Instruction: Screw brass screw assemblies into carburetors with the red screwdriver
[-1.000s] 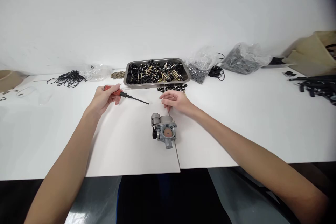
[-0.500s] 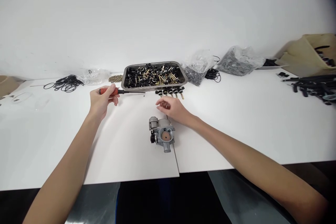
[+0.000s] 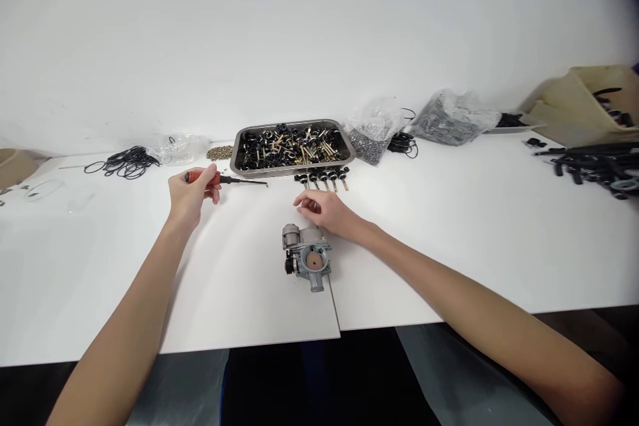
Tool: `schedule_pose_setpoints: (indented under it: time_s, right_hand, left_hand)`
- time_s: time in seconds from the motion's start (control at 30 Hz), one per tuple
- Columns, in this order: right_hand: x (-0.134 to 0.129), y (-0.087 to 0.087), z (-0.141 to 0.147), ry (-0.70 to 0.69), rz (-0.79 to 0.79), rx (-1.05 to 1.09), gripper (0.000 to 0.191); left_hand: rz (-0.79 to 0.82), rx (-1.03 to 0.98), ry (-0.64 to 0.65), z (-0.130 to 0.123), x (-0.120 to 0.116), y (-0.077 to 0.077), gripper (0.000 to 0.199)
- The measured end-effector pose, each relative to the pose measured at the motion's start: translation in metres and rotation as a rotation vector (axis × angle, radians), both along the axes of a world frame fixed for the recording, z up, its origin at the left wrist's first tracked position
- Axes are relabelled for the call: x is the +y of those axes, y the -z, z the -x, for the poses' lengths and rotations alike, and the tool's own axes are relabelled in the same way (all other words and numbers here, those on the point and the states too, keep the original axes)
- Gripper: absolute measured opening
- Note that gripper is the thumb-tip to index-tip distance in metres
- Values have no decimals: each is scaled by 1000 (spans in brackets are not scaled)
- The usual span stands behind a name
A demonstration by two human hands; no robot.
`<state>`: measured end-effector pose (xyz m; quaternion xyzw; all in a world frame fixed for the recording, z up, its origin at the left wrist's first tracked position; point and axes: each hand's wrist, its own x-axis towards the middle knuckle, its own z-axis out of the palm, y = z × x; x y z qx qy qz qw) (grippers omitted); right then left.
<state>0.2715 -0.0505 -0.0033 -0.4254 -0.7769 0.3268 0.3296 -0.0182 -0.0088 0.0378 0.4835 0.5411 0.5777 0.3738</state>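
Observation:
My left hand (image 3: 194, 192) is closed around the red handle of a screwdriver (image 3: 202, 178), its dark shaft pointing right. At the shaft's tip is a tiny dark piece (image 3: 267, 185), too small to name; whether the two touch I cannot tell. My right hand (image 3: 322, 208) hovers over the table with fingers loosely curled and slightly apart, nothing visible in them. Just below it stands a grey metal carburetor (image 3: 313, 258) with a black fitting on its left side. Beyond my right hand lies a row of several black-topped brass parts (image 3: 323, 178).
A metal tray (image 3: 294, 171) full of black and brass parts stands against the wall. Left of it are small brass pieces (image 3: 219, 152) and black rubber rings (image 3: 124, 161). Plastic bags (image 3: 369, 140), black hoses (image 3: 584, 163) and a beige container (image 3: 564, 103) sit to the right.
The screwdriver's tip has dropped and shifted slightly left, to the tiny dark piece. My right hand has moved a little left and down. The carburetor stays where it was.

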Motion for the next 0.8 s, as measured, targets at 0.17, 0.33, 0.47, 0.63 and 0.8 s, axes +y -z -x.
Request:
schedule_pose_setpoints:
  time_s: [0.17, 0.33, 0.47, 0.63, 0.8]
  right_hand:
    - [0, 0, 0, -6, -1, 4, 14]
    - [0, 1, 0, -6, 7, 17, 14]
    - [0, 1, 0, 25, -17, 20, 13]
    - [3, 3, -1, 112, -80, 3, 14]
    - [5, 5, -3, 178, -74, 26, 18]
  left_hand:
    - [1, 16, 4, 0, -1, -1, 34]
    - [-4, -6, 17, -1, -2, -2, 34]
    - [-25, -48, 44, -4, -4, -5, 33]
    - [-19, -82, 122, -13, -9, -9, 32]
    - [30, -118, 226, -25, -14, -5, 32]
